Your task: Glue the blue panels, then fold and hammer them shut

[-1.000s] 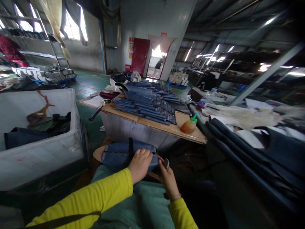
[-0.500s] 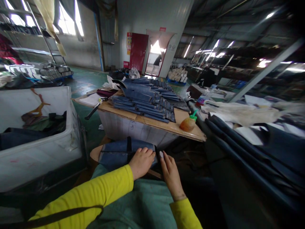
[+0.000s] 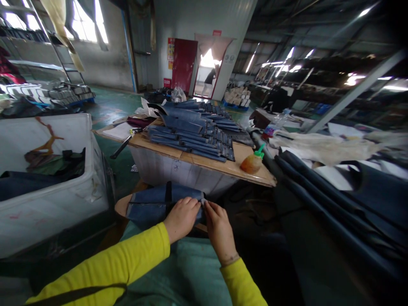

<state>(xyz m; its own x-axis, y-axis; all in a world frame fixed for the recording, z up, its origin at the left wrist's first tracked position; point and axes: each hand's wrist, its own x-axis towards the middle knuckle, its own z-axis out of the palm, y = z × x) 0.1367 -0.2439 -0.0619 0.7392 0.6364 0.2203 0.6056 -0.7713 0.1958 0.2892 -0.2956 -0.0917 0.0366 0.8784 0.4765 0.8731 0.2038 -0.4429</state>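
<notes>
A blue leather piece [image 3: 146,196] with a dark cross strap [image 3: 168,192] lies over a tan rounded board [image 3: 121,206] above my lap. My left hand [image 3: 183,216] bends its closed fingers over the right end of the leather, holding it. At that same end edge, my right hand [image 3: 219,225] pinches with its fingertips, close against the left fingers. A small whitish bit [image 3: 203,202] shows at the right fingertips; whether it is a separate thing or a finger covering is unclear. The undersides of both hands are hidden.
Ahead, a cardboard-topped table [image 3: 197,160] bears stacked blue leather pieces [image 3: 191,127], a green-capped bottle [image 3: 251,162] and a black-handled hammer [image 3: 123,146]. A white bin [image 3: 95,170] stands left. Dark folded material [image 3: 331,199] lies right. A person [image 3: 208,80] is in the far doorway.
My right hand has moved left, from just off the leather's end to touching its edge beside my left hand. My left hand stays on the leather; the view has shifted slightly.
</notes>
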